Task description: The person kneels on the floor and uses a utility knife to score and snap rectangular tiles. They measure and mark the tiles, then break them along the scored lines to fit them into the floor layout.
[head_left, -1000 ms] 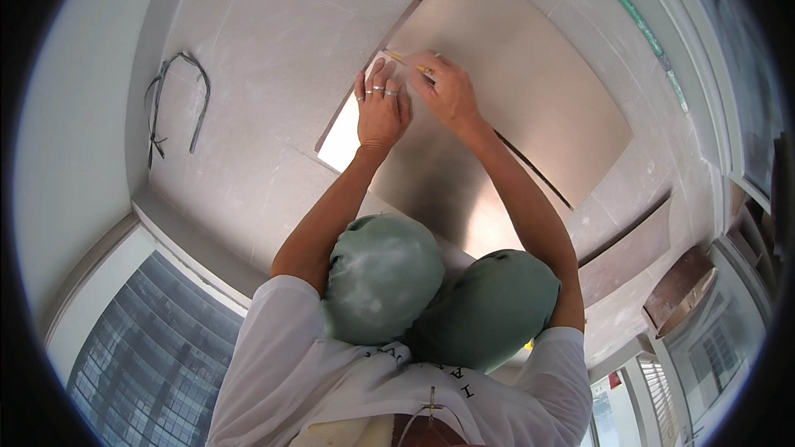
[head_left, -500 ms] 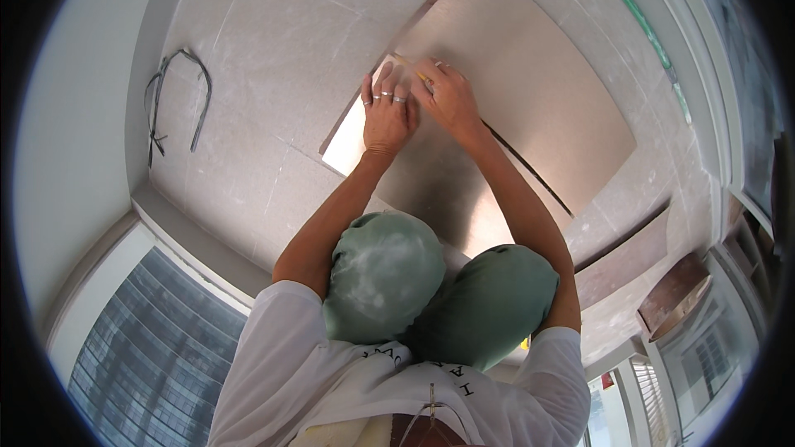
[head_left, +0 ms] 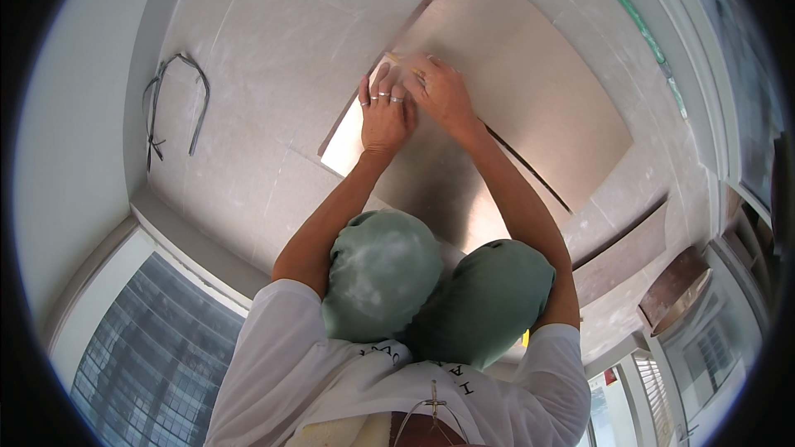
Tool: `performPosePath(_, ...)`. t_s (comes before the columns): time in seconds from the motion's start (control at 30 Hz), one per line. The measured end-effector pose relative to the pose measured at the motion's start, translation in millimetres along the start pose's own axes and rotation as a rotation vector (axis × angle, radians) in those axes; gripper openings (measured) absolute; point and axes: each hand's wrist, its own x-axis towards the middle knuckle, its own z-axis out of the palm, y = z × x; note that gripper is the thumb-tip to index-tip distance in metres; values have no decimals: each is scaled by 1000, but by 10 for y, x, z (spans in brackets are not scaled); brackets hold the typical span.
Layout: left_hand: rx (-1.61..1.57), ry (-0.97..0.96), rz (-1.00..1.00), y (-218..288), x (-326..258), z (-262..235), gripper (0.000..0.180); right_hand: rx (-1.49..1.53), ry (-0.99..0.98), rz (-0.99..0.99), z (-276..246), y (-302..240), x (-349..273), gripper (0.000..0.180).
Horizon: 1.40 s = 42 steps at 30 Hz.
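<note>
Grey floor [head_left: 273, 41], marked with pale lines, spreads out in front of you. On it, beyond your knees, lies the metal sheet [head_left: 513, 58], shiny, set at a slant, with a dark border along its left edge and a dark line running out from under your right forearm. At lower left is a blue-grey window [head_left: 153, 356]. Your white shirt [head_left: 273, 364] fills the lower middle, and your green-clad knees [head_left: 381, 273] rise between your arms. To the right a reddish panel [head_left: 621, 257] lies on the floor, with a curved brown piece [head_left: 675, 290] near it. A green strip [head_left: 633, 16] runs along the upper right, and a dark cord [head_left: 203, 108] lies looped at far left. Your left hand [head_left: 387, 120] rests palm down on the sheet near its left edge, fingers slightly spread, gripping nothing. Just beside it, your right hand [head_left: 443, 95] is curled, fingers pinched around a thin yellow stick [head_left: 394, 59], its tip near that edge. Silver rings [head_left: 383, 95] circle your left fingers.
</note>
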Motion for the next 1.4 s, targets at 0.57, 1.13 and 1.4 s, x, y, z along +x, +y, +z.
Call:
performPosePath(0.57, -37, 63, 30, 4, -18, 9, 25, 105, 281, 305, -1196, -22, -582, 28)
performPosePath(1.13, -237, 174, 73, -52, -95, 9, 37, -345, 691, 983, -947, 380, -5009, 46)
performPosePath(1.4, -40, -127, -137, -928, -305, -128, 52, -137, 644, 1011, -1269, -105, -4516, 46)
